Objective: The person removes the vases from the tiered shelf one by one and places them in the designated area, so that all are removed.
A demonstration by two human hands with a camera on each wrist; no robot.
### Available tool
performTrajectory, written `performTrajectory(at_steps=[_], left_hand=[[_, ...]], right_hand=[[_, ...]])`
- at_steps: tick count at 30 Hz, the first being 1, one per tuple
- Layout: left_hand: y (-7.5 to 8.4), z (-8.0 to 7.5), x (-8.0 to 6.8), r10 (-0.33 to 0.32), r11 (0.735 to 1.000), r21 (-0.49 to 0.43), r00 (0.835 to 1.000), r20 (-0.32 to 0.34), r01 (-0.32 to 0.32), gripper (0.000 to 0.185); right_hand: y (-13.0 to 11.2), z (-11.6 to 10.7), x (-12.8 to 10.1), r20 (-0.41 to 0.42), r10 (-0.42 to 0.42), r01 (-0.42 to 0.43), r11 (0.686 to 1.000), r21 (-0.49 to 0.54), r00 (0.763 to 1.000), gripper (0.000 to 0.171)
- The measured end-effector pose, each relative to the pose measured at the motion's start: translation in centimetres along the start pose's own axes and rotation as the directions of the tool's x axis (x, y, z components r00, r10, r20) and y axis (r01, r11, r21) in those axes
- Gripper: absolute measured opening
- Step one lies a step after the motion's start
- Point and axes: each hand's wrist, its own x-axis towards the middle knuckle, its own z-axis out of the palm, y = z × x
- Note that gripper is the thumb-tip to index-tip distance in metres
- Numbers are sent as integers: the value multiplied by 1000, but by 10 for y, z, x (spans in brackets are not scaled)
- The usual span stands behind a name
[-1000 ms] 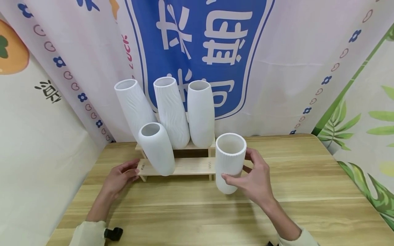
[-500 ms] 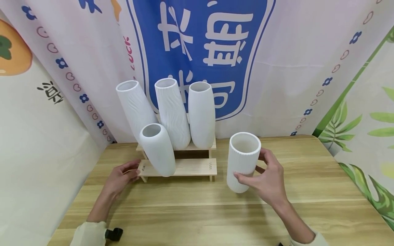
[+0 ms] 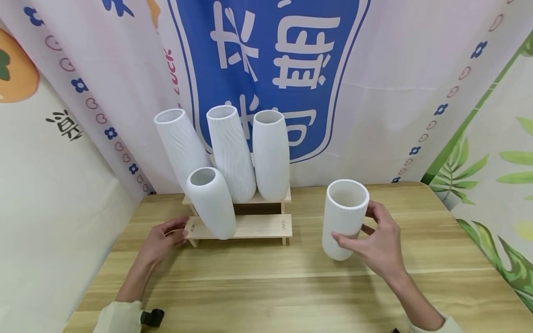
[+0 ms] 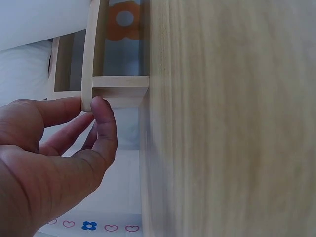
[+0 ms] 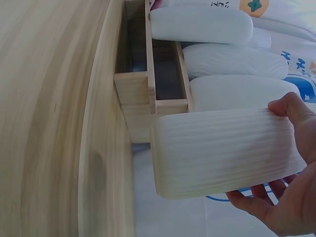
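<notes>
My right hand point(image 3: 376, 245) grips a white ribbed vase point(image 3: 344, 222) upright, to the right of a two-step wooden stand point(image 3: 262, 225). In the right wrist view its base hangs above the tabletop. My left hand point(image 3: 162, 240) pinches the left end of the stand's lower step between thumb and fingers, as the left wrist view shows up close. A smooth white vase point(image 3: 214, 203) stands at the left of that lower step. On the upper step are two wavy-textured vases, a left one point(image 3: 183, 148) and a middle one point(image 3: 232, 155), plus a smooth vase point(image 3: 271, 155) on the right.
The stand sits on a wood-grain table point(image 3: 250, 286) near its back edge. Behind hangs a white curtain point(image 3: 387, 92) with a blue printed panel, and a leaf-patterned cloth point(image 3: 499, 185) borders the right side.
The right hand has carried the ribbed vase rightward, away from the right end of the lower step. The left hand keeps its pinch on the stand.
</notes>
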Motion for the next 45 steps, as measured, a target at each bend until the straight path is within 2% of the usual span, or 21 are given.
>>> performTrajectory(at_steps=[6, 14, 21, 28, 45], left_hand=[[-1, -2, 2, -6, 1000, 5, 1000, 1, 6, 55], [-1, -1, 2, -18, 1000, -5, 1000, -3, 18, 55], [-4, -1, 2, -14, 999, -29, 1000, 4, 14, 56], [-4, -3, 2, -19, 999, -44, 1000, 0, 19, 56], [-4, -3, 2, -18, 998, -63, 1000, -11, 17, 58]], right_hand=[[10, -1, 8, -5, 49, -49, 999, 1, 999, 80], [12, 11, 25, -10, 107, -107, 994, 30, 994, 77], [10, 22, 40, -42, 113, -108, 989, 100, 993, 78], [6, 34, 50, -37, 91, -85, 987, 137, 995, 80], [6, 50, 79, -53, 132, -117, 968, 221, 990, 79]])
